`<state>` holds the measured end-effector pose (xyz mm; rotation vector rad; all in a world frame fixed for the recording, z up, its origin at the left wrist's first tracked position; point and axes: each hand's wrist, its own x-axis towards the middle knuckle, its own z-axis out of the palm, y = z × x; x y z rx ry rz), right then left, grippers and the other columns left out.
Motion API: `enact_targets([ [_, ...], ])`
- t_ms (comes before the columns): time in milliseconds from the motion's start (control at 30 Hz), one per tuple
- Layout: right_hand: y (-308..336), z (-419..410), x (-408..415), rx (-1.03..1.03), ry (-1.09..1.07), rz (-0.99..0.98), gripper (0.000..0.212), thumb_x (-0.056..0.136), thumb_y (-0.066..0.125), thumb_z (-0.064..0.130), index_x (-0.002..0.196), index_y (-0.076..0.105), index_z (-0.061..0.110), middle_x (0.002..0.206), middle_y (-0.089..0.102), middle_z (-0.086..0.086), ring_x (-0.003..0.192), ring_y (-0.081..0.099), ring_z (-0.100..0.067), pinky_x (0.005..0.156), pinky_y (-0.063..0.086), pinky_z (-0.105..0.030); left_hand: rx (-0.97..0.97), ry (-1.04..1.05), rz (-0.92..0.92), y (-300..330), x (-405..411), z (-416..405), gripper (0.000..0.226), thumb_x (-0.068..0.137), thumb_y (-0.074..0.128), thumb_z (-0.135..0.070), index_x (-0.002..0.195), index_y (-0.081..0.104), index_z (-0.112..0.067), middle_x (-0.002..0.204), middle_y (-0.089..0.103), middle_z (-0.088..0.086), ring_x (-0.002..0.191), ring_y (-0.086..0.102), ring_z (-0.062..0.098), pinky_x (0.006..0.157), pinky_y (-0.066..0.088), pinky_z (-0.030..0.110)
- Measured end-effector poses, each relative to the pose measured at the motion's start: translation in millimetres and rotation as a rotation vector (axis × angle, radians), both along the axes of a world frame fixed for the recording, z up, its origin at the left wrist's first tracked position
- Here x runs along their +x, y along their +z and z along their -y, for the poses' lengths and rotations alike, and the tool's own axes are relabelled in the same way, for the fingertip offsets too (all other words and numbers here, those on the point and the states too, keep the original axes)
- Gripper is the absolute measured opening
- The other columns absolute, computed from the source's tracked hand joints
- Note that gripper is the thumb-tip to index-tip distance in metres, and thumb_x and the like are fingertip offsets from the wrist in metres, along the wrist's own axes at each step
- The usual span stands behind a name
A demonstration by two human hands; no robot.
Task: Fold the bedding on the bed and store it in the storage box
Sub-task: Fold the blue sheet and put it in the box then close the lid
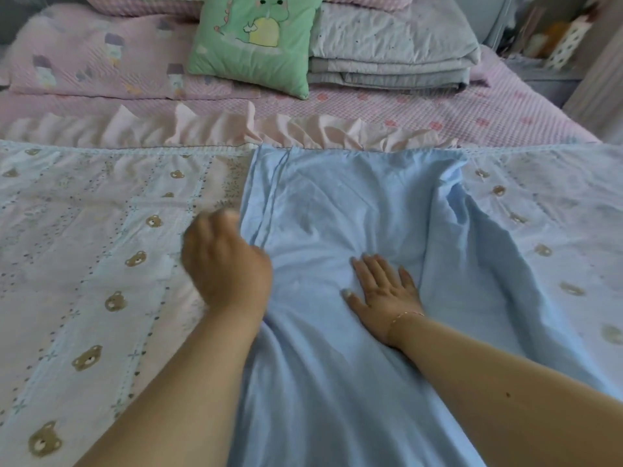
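The blue sheet (337, 230) is spread over the bear-print quilt (84, 247); its edge is gripped by the left hand (226, 264), while the right hand (384, 291) is pressed flat. At twelve o'clock, a dinosaur cushion (251, 42) and folded grey quilt (391, 52) are seen.

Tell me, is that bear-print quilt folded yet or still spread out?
Partly folded. The bear-print quilt lies spread, with a flap turned over its middle, plain blue underside up. Right hand presses it flat; left hand grips its edge.
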<state>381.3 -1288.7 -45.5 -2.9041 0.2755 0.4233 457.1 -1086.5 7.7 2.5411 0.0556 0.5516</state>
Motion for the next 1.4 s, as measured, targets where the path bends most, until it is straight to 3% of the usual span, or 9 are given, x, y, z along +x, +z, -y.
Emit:
enact_targets([
  [100, 1, 9, 4, 0.051, 0.05, 0.033, 0.063, 0.096, 0.018, 0.057, 0.15, -0.008, 0.037, 0.159, -0.011, 0.012, 0.144, -0.017, -0.006, 0.118, -0.01, -0.039, 0.376, -0.527, -0.173, -14, -11, 54, 0.056, 0.092, 0.046, -0.04, 0.146, 0.036, -0.027, 0.159, 0.023, 0.007, 0.148, 0.014, 0.025, 0.12, 0.005, 0.049],
  [167, 2, 23, 3, 0.088, 0.131, 0.062, 0.059, 0.096, 0.016, 0.055, 0.149, -0.006, 0.039, 0.159, -0.01, 0.014, 0.144, -0.016, -0.003, 0.118, -0.012, -0.034, 0.504, -0.54, -0.405, -48, -11, 62, 0.069, 0.091, 0.012, -0.062, 0.153, 0.007, -0.035, 0.163, -0.003, -0.001, 0.149, -0.009, 0.016, 0.119, -0.009, 0.046],
  [267, 2, 74, -3, -0.042, 0.193, 0.183, 0.07, 0.085, 0.0, 0.061, 0.15, -0.003, 0.036, 0.16, -0.003, 0.011, 0.144, -0.013, -0.003, 0.115, -0.014, -0.027, 0.473, -0.484, -0.359, -73, -6, 58, 0.085, 0.076, -0.011, -0.066, 0.154, -0.002, -0.034, 0.163, -0.007, -0.003, 0.149, -0.011, 0.013, 0.119, -0.011, 0.042],
  [467, 14, 141, 18, -0.189, -0.442, 0.088, 0.074, 0.091, 0.007, 0.062, 0.153, -0.004, 0.024, 0.16, -0.01, 0.001, 0.146, -0.016, -0.015, 0.118, -0.011, -0.045, 0.445, -0.464, -0.337, -75, 6, 62, 0.084, 0.08, -0.012, -0.07, 0.154, -0.001, -0.032, 0.162, -0.005, -0.003, 0.149, -0.007, 0.011, 0.12, -0.009, 0.041],
  [667, -10, 28, 65, -0.015, -0.149, 0.307, 0.078, 0.085, 0.002, 0.065, 0.151, -0.01, 0.026, 0.16, -0.011, 0.003, 0.143, -0.02, -0.009, 0.114, -0.02, -0.041, 0.418, -0.463, -0.344, -74, 40, 71, 0.078, 0.075, -0.018, -0.073, 0.145, -0.019, -0.037, 0.161, -0.015, -0.004, 0.147, -0.016, 0.008, 0.119, -0.013, 0.036],
  [933, -24, 39, 94, -0.022, -0.145, 0.473, 0.076, 0.087, 0.016, 0.06, 0.149, 0.029, 0.018, 0.155, 0.028, -0.001, 0.146, 0.018, -0.015, 0.117, 0.002, -0.038, 0.28, -0.347, -0.338, -68, 104, 84, 0.082, 0.086, 0.01, -0.068, 0.155, 0.0, -0.024, 0.162, -0.01, 0.0, 0.148, -0.015, 0.013, 0.117, -0.015, 0.028],
  [1067, -27, 42, 93, 0.025, -0.157, 0.729, 0.058, 0.085, 0.038, 0.043, 0.126, 0.056, 0.005, 0.127, 0.061, -0.011, 0.122, 0.052, -0.027, 0.11, 0.026, -0.04, 0.109, -0.037, -0.267, -52, 143, 84, 0.079, 0.093, 0.048, -0.052, 0.151, 0.021, -0.005, 0.153, 0.031, 0.017, 0.141, 0.028, 0.03, 0.114, 0.019, 0.037],
  [1200, -28, 42, 93, 0.047, -0.155, 0.85, 0.051, 0.083, 0.042, 0.037, 0.117, 0.061, 0.004, 0.115, 0.065, -0.013, 0.112, 0.053, -0.027, 0.105, 0.03, -0.038, 0.007, 0.084, -0.388, -32, 175, 88, 0.058, 0.092, 0.053, -0.05, 0.128, 0.047, -0.004, 0.124, 0.057, 0.018, 0.115, 0.053, 0.038, 0.091, 0.042, 0.043],
  [1400, -33, 45, 94, 0.075, -0.124, 0.878, 0.05, 0.083, 0.043, 0.034, 0.118, 0.061, 0.003, 0.117, 0.064, -0.014, 0.114, 0.05, -0.026, 0.106, 0.032, -0.04, -0.028, 0.079, -0.237, -29, 198, 56, 0.028, 0.101, 0.044, -0.027, 0.098, 0.054, -0.001, 0.107, 0.063, 0.025, 0.102, 0.057, 0.041, 0.077, 0.039, 0.04],
])
